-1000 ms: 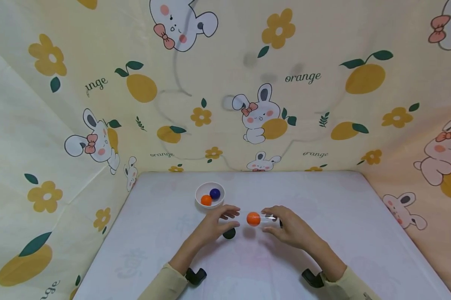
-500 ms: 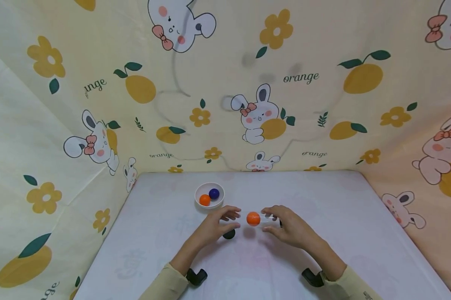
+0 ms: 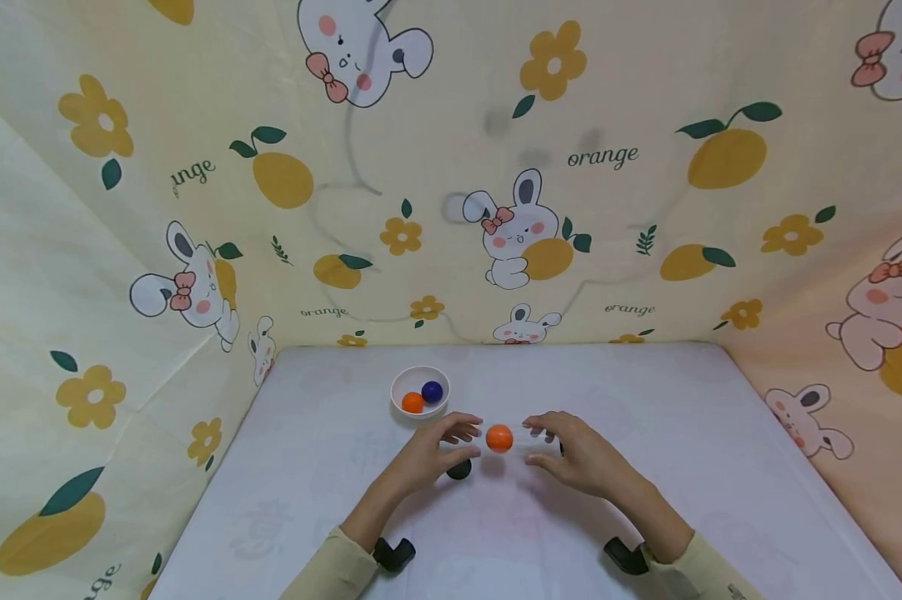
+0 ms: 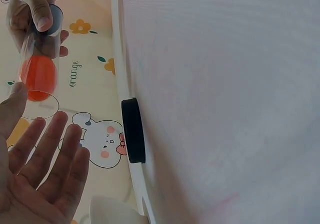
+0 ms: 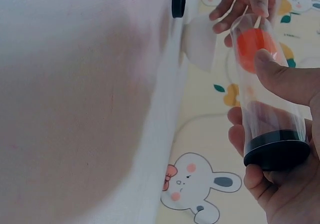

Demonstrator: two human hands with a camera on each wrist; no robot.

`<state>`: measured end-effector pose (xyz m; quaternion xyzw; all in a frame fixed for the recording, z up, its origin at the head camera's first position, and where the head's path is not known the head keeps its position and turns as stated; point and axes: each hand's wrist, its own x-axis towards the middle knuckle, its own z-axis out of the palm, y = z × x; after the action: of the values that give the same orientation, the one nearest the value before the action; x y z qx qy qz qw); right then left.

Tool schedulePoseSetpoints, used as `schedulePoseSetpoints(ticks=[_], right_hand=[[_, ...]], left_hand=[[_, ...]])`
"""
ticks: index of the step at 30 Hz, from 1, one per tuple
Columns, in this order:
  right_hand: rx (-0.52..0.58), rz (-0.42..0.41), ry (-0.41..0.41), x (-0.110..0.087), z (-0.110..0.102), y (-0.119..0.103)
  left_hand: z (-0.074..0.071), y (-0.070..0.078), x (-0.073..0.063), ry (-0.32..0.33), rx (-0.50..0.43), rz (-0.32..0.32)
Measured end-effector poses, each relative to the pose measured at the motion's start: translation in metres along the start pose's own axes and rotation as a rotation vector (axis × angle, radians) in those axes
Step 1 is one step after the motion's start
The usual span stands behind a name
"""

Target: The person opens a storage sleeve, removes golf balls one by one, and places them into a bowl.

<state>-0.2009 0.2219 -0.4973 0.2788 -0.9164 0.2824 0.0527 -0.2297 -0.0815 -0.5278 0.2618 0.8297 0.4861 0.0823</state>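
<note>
My right hand (image 3: pixel 586 454) grips a clear plastic tube (image 5: pixel 250 91) near its black bottom cap (image 5: pixel 277 151), thumb along the side. The tube lies nearly level above the table and points left. Inside it, toward the far end, sits an orange ball (image 3: pixel 499 438). My left hand (image 3: pixel 428 454) is just off that end, fingers relaxed and spread, palm facing the tube. In the left wrist view its thumb overlaps the tube's rim (image 4: pixel 56 103). Below the left hand a black round lid (image 3: pixel 459 469) is on the table, partly hidden in the head view.
Behind the left hand stands a small white bowl (image 3: pixel 413 377) with an orange ball (image 3: pixel 413 403) and a dark blue ball (image 3: pixel 432 392). A white cloth covers the table (image 3: pixel 608 392). A rabbit-and-orange printed curtain (image 3: pixel 436 233) rises at the back and sides.
The orange ball in the tube has shifted a little to the left, toward my left hand. Both hands have stayed almost in place.
</note>
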Motion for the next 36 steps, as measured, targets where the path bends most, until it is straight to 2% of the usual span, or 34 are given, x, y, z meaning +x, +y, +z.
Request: schedulePoseSetpoints(ticks=[17,29,36], right_hand=[[0.023,-0.006,-0.004,0.001,0.001,0.001],[0.029,0.030,0.006,-0.002,0.003,0.001],[0.025,0.037,0.011,-0.002,0.004,0.003]], left_hand=[[-0.002,-0.001,-0.001,0.019,0.003,-0.015],[-0.010,-0.001,-0.004,0.063,0.003,-0.068],[-0.018,-0.002,-0.003,0.094,-0.011,-0.074]])
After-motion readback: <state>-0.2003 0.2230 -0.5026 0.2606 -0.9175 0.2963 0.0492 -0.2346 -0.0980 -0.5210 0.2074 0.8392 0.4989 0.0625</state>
